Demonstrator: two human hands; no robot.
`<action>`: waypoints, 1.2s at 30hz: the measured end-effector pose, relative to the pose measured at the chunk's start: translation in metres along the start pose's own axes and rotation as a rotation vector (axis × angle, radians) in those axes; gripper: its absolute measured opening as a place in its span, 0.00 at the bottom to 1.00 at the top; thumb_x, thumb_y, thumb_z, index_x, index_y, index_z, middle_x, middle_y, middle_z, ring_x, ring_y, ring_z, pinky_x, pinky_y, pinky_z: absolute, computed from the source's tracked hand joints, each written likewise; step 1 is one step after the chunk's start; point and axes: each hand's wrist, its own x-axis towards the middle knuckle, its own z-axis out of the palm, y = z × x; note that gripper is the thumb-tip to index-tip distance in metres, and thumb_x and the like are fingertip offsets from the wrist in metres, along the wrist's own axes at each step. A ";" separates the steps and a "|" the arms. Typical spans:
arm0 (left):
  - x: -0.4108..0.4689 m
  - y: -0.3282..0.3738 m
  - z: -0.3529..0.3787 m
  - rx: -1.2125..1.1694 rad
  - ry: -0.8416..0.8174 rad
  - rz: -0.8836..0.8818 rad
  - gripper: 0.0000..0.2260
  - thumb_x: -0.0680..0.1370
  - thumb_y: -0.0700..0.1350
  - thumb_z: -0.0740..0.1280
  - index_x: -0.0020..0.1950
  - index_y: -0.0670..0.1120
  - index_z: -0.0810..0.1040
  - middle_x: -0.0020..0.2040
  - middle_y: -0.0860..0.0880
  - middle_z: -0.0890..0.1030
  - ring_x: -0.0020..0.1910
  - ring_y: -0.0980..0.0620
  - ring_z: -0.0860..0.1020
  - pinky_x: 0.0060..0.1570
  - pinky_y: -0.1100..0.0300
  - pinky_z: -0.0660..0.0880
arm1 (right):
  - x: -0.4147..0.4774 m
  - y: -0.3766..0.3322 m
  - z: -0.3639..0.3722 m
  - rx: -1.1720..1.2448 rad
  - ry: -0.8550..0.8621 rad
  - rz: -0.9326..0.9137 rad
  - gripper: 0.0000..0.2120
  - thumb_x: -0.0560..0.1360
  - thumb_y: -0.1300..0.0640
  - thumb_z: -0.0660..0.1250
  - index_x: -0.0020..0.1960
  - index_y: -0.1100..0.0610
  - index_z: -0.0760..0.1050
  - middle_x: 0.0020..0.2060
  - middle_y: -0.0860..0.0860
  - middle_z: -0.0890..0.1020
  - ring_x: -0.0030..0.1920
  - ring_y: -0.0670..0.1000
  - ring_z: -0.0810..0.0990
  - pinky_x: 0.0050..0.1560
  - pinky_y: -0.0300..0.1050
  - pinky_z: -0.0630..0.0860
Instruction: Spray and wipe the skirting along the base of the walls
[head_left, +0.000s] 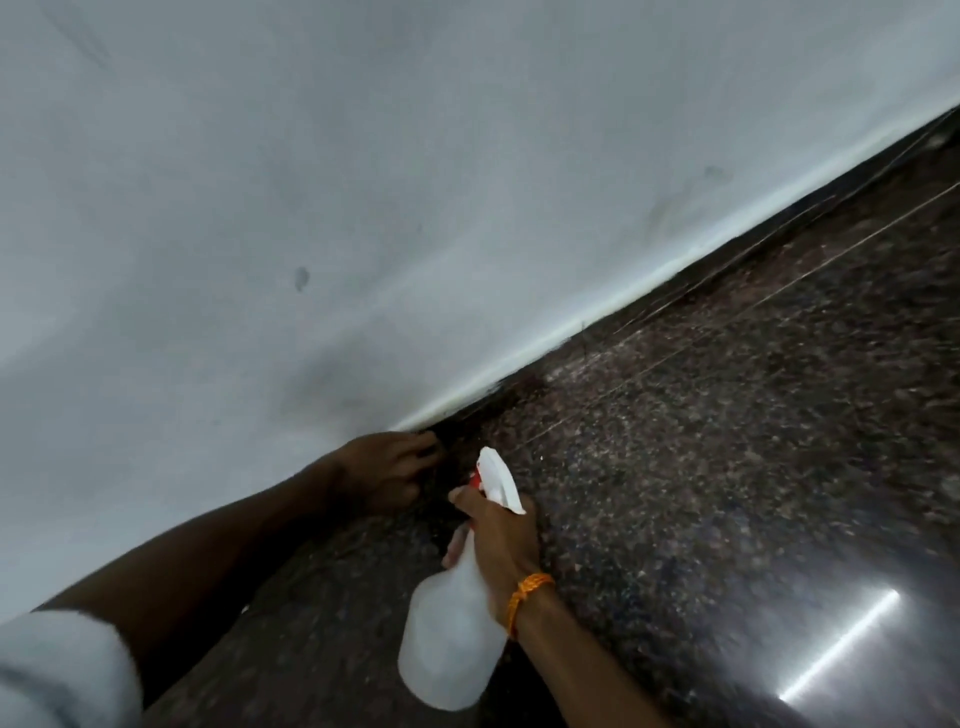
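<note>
skirting (675, 291) dark below white wall (363, 182); left hand (387, 467) curled there, grasp unclear; right hand (501, 540) grips spray bottle (452, 639).

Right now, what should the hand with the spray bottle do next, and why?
Probably squeeze the trigger. The right hand grips the spray bottle by its neck, nozzle pointing at the dark skirting just ahead of the left hand, which is down against it. Whether that hand holds a cloth is unclear.
</note>
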 end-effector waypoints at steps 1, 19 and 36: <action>0.012 -0.006 0.003 0.074 0.049 0.024 0.14 0.74 0.39 0.63 0.31 0.43 0.82 0.46 0.40 0.82 0.49 0.39 0.78 0.43 0.53 0.78 | 0.003 -0.004 -0.004 -0.013 0.005 -0.015 0.12 0.76 0.66 0.69 0.37 0.55 0.72 0.21 0.59 0.73 0.20 0.56 0.71 0.29 0.46 0.72; 0.059 -0.011 0.000 0.222 0.188 -0.140 0.09 0.77 0.39 0.64 0.45 0.43 0.84 0.53 0.40 0.81 0.51 0.42 0.75 0.47 0.54 0.75 | 0.011 -0.004 -0.030 -0.136 0.164 -0.089 0.06 0.74 0.64 0.68 0.43 0.56 0.73 0.22 0.60 0.73 0.22 0.56 0.71 0.32 0.50 0.73; 0.096 -0.022 -0.009 0.215 0.203 -0.105 0.07 0.68 0.47 0.74 0.30 0.47 0.82 0.39 0.47 0.82 0.44 0.45 0.79 0.38 0.57 0.73 | 0.017 -0.038 -0.027 -0.268 0.367 -0.160 0.04 0.72 0.64 0.66 0.39 0.59 0.75 0.21 0.61 0.74 0.21 0.56 0.72 0.32 0.52 0.73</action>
